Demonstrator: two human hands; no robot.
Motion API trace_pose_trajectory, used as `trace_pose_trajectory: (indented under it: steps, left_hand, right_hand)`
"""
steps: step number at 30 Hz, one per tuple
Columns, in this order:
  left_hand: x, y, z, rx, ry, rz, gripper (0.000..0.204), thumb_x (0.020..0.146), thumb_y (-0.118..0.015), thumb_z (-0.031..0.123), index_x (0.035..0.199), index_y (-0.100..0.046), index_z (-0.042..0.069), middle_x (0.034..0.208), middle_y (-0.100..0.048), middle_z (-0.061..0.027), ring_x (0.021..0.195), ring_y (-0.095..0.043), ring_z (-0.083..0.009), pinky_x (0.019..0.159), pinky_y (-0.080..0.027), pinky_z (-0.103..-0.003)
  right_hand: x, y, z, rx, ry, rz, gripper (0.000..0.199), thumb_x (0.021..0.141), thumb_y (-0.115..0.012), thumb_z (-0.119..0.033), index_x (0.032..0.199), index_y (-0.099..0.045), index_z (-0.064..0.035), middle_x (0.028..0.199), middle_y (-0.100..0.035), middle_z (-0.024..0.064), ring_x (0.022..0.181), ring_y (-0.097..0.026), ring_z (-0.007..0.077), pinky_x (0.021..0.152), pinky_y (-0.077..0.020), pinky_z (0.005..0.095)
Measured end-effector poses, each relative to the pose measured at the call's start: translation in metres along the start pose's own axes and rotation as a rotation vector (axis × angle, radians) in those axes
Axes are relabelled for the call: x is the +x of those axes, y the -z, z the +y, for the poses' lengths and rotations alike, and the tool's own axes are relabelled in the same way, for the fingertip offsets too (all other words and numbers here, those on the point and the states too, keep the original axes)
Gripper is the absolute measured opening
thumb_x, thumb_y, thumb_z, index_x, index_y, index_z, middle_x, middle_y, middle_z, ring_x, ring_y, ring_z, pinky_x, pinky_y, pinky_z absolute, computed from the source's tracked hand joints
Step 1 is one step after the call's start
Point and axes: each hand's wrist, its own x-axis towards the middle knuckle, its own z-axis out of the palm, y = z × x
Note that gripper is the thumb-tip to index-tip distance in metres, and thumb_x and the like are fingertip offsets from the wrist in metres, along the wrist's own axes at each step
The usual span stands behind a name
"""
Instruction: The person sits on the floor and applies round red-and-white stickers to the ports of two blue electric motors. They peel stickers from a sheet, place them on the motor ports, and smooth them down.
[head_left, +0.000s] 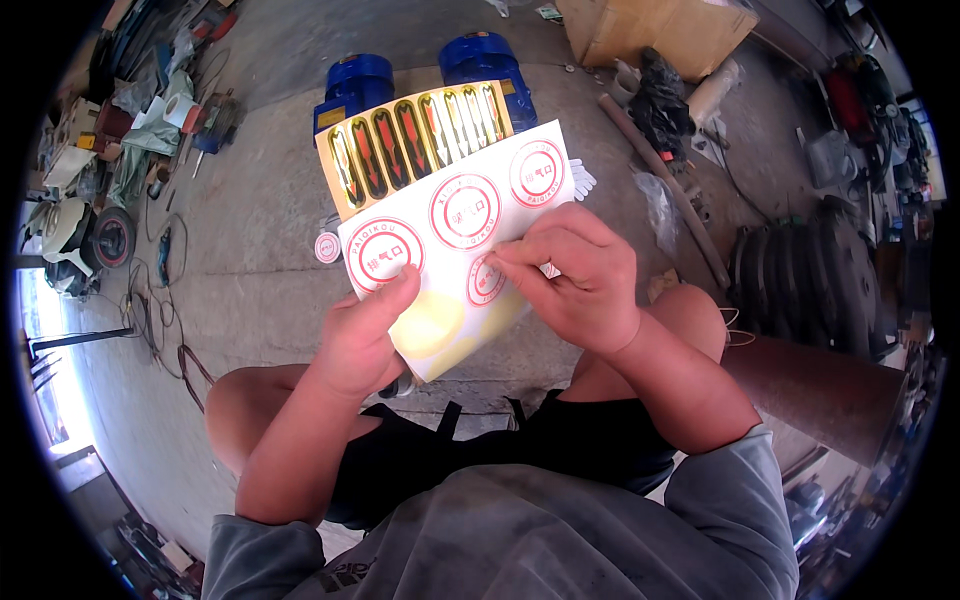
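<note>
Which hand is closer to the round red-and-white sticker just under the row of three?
The right hand: it pinches at the upper edge of the round red-and-white sticker. The left hand is farther off, to the left, gripping the flat white sheet.

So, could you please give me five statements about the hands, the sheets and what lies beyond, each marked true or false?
1. The left hand holds the white sheet. True.
2. The right hand touches nothing. False: it pinches at a round sticker.
3. The gold sheet is partly covered by the white sheet. True.
4. The two machines beyond the sheets are red. False: they are blue.
5. The cardboard box is right of the machines. True.
</note>
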Motion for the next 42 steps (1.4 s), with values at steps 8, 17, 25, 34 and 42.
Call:
trace_pose_trajectory:
  steps: [8, 17, 25, 34, 42]
  left_hand:
    - [0.008, 0.014, 0.005, -0.043, 0.072, 0.163, 0.056, 0.112, -0.053, 0.025, 0.160, -0.040, -0.003, 0.153, -0.057, -0.0223, 0.137, -0.062, -0.0376, 0.116, -0.050, -0.053]
    - [0.029, 0.032, 0.020, -0.027, 0.158, 0.323, 0.053, 0.112, -0.053, 0.026, 0.155, -0.047, -0.005, 0.151, -0.059, -0.0230, 0.136, -0.063, -0.0377, 0.115, -0.051, -0.053]
    - [0.041, 0.073, 0.013, 1.029, 0.080, 0.381, 0.046, 0.112, -0.053, 0.029, 0.147, -0.059, -0.001, 0.135, -0.071, -0.0199, 0.126, -0.068, -0.0356, 0.108, -0.052, -0.049]
    - [0.123, 0.044, -0.120, 2.030, 0.374, -0.625, 0.028, 0.098, -0.064, 0.020, 0.123, -0.071, 0.009, 0.108, -0.078, -0.0152, 0.106, -0.074, -0.0393, 0.087, -0.059, -0.053]
    - [0.150, 0.052, -0.252, 1.853, 0.165, -0.383, 0.063, 0.100, -0.055, 0.012, 0.161, -0.045, 0.002, 0.105, -0.080, -0.0180, 0.094, -0.079, -0.0358, 0.078, -0.062, -0.051]
  right_hand:
    - [0.001, -0.007, 0.010, -0.015, -0.062, -0.211, 0.019, 0.085, -0.082, -0.005, 0.097, -0.068, -0.0099, 0.098, -0.066, 0.0073, 0.091, -0.067, 0.0297, 0.078, -0.0556, 0.0398]
    - [0.009, 0.017, 0.018, 0.138, 0.088, -0.274, 0.021, 0.091, -0.077, -0.003, 0.101, -0.060, -0.0082, 0.106, -0.063, 0.0091, 0.107, -0.064, 0.0292, 0.093, -0.0529, 0.0396]
    - [0.043, 0.120, 0.069, 0.492, -0.477, 0.055, 0.014, 0.113, -0.059, -0.020, 0.111, -0.063, -0.0061, 0.099, -0.066, -0.0015, 0.091, -0.056, 0.0063, 0.085, -0.0462, 0.0244]
    - [0.034, 0.096, 0.211, -0.095, -0.840, -0.894, 0.035, 0.104, -0.072, -0.037, 0.111, -0.077, -0.0035, 0.090, -0.070, 0.0022, 0.080, -0.063, 0.0116, 0.073, -0.0513, 0.0311]
    - [-0.007, 0.042, 0.275, -0.250, -0.799, -1.109, 0.034, 0.101, -0.074, -0.038, 0.112, -0.077, -0.0054, 0.092, -0.075, 0.0056, 0.080, -0.067, 0.0149, 0.077, -0.0549, 0.0353]
